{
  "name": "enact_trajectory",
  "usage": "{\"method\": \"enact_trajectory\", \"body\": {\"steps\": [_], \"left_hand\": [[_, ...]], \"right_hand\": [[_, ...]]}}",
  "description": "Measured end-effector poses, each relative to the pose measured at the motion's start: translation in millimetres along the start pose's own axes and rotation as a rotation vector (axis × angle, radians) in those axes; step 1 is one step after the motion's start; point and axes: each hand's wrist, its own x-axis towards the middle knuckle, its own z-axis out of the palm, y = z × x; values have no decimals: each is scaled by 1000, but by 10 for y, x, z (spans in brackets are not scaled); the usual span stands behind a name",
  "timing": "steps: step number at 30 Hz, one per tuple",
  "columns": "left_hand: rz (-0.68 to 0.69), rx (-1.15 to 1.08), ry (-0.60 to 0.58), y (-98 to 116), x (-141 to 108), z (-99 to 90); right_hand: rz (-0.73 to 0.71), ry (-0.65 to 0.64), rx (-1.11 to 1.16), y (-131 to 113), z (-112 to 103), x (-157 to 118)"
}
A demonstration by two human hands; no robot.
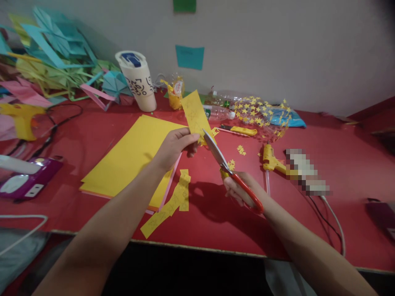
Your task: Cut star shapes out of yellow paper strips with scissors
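Observation:
Between the thumb and fingers of my left hand (177, 148) is a yellow paper strip (195, 113) with stars drawn on it, held upright. My right hand (240, 187) grips red-handled scissors (217, 152), whose blade tips point up and left, close to the strip's lower right edge. Whether the blades touch the paper I cannot tell. Below my left hand, several cut strips with drawn stars (174, 201) overlap on the red table. A stack of yellow paper sheets (123, 160) lies under my left forearm. Small cut-out yellow stars (241, 150) lie beyond the scissors.
A white tumbler (140, 84), plastic bottles (219, 112) and a star-covered clear ball shape (251, 111) stand or lie along the wall. A box cutter (240, 130) lies before them. Yellow glue guns (271, 160) sit at right and left, with cables. Folded paper shapes (61, 49) fill the back left.

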Motion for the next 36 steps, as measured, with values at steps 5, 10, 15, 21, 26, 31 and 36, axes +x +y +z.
{"method": "enact_trajectory", "body": {"steps": [5,10,15,21,26,31,36], "left_hand": [[-13,-73,-51,-32,-29,74],[57,-95,35,-28,-36,79],[96,-95,51,-39,-33,79],[149,-84,75,-75,-31,104],[155,-82,77,-91,-39,119],[150,-69,90,-88,-47,117],[135,-51,88,-70,-43,111]], "right_hand": [[-26,45,7,-28,28,-9],[-28,27,7,-25,25,-18],[-3,5,12,-22,32,-17],[2,-12,0,11,29,-18],[1,-35,-2,12,18,-16],[-17,-37,-26,13,11,-12],[-32,-37,-25,32,12,-12]]}}
